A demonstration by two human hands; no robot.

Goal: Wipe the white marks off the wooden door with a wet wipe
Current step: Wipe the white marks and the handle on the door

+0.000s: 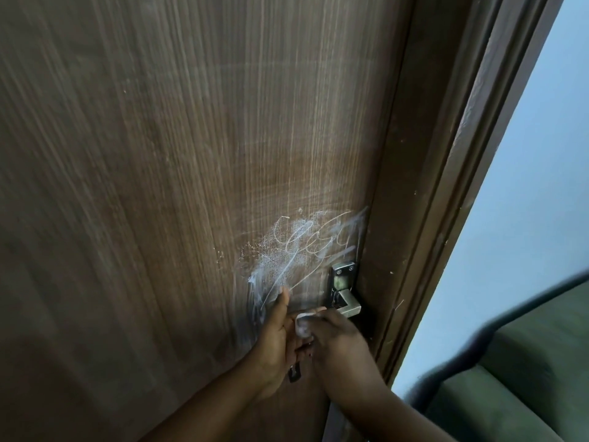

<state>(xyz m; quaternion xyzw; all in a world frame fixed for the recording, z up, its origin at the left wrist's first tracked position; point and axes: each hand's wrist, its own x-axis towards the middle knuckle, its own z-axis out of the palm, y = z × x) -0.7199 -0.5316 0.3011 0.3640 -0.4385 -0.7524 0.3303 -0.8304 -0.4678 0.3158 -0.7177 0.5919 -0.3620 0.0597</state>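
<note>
The brown wooden door [191,154] fills most of the view. White scribbles and smears [302,244] cover it just left of and above the metal handle [344,295]. Both hands meet below the marks, at handle height. A small folded white wet wipe [302,323] sits between them. My right hand [338,339] pinches its right side, fingers curled over it. My left hand [277,333] touches the wipe's left side, with its thumb raised against the door by the lower smear.
The dark door frame [430,218] runs down the right of the door. Beyond it is a pale blue wall [526,202]. A dark green upholstered seat [510,378] stands at the lower right. A small dark metal piece [294,374] shows under my left hand.
</note>
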